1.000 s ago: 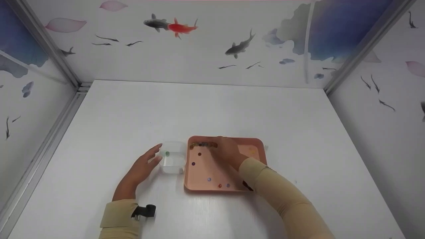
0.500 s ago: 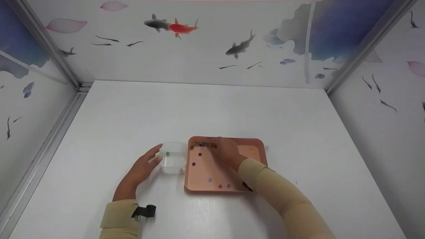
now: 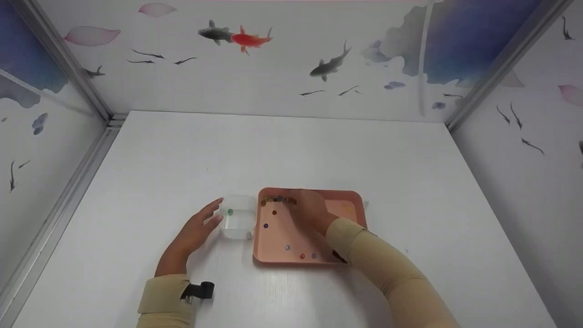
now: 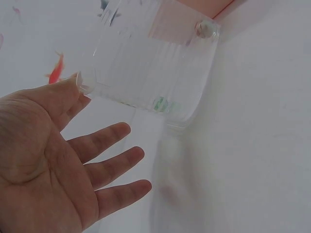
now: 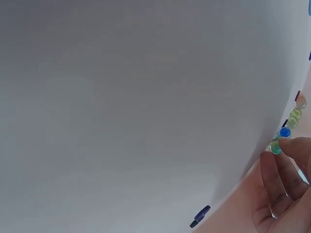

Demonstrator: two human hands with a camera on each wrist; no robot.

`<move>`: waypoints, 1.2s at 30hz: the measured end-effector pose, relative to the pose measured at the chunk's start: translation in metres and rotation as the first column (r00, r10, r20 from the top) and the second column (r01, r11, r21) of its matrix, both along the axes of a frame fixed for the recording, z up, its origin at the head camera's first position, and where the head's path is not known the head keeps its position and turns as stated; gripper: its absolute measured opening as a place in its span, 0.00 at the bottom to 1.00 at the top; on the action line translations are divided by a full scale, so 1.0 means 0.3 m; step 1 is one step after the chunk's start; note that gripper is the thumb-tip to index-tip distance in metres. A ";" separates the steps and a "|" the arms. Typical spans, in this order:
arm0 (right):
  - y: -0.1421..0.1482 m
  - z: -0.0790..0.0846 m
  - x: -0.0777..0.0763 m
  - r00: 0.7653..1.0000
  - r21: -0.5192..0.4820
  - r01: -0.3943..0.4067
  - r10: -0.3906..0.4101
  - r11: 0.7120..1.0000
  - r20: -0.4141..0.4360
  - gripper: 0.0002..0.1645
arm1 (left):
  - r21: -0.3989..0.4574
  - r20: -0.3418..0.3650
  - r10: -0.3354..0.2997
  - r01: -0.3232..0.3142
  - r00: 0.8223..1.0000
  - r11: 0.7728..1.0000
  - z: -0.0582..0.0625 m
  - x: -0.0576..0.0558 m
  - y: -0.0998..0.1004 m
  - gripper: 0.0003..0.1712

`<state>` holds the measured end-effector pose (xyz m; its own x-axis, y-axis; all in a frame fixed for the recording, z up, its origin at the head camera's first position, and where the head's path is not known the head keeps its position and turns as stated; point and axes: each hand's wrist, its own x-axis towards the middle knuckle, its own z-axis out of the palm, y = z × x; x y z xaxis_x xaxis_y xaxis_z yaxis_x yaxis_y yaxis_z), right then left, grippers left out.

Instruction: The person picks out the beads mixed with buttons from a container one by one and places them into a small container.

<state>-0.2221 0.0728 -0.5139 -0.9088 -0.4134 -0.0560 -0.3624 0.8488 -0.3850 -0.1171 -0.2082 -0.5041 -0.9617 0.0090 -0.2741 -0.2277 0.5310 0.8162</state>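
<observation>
My right hand [image 3: 312,209] reaches over the pink tray [image 3: 294,230] to a row of glass marbles [image 3: 275,199] along its far edge. In the right wrist view its thumb and fingertips pinch a green marble [image 5: 276,147] at the end of that row, next to a blue marble [image 5: 285,132]. My left hand [image 3: 196,230] is at the left side of a clear plastic box [image 3: 237,222], fingers extended and spread. One fingertip touches the box's rim in the left wrist view. A green marble [image 3: 230,212] lies inside the box; a pale marble [image 4: 204,29] shows at its corner.
Loose marbles lie in the tray: a dark blue one [image 3: 266,226], a brown one [image 3: 274,212], a red one [image 3: 302,256] and pale blue ones near its front edge. Yellow marbles [image 3: 347,208] sit at the right. White panels with printed fish [image 3: 250,39] border the white table [image 3: 182,150].
</observation>
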 end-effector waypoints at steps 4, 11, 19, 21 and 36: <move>0.003 0.011 0.002 1.000 0.002 -0.020 0.020 1.000 -0.006 0.19 | -0.005 -0.008 -0.001 0.001 1.000 1.000 0.004 0.004 0.000 0.32; -0.006 0.033 0.003 1.000 0.016 -0.018 0.018 1.000 -0.012 0.19 | 0.003 -0.011 -0.001 0.001 1.000 1.000 -0.003 0.006 -0.004 0.31; -0.007 0.051 -0.005 1.000 -0.007 -0.010 0.010 1.000 0.021 0.19 | 0.002 -0.003 -0.005 0.005 1.000 1.000 -0.009 -0.003 -0.001 0.31; -0.006 0.053 -0.005 1.000 -0.013 -0.018 0.019 1.000 0.010 0.19 | -0.004 0.006 -0.001 0.002 1.000 1.000 -0.009 -0.003 0.000 0.31; 0.022 0.084 -0.013 0.999 -0.116 -0.028 0.025 0.993 -0.023 0.17 | 0.011 -0.001 -0.018 0.018 1.000 1.000 -0.005 -0.003 -0.005 0.32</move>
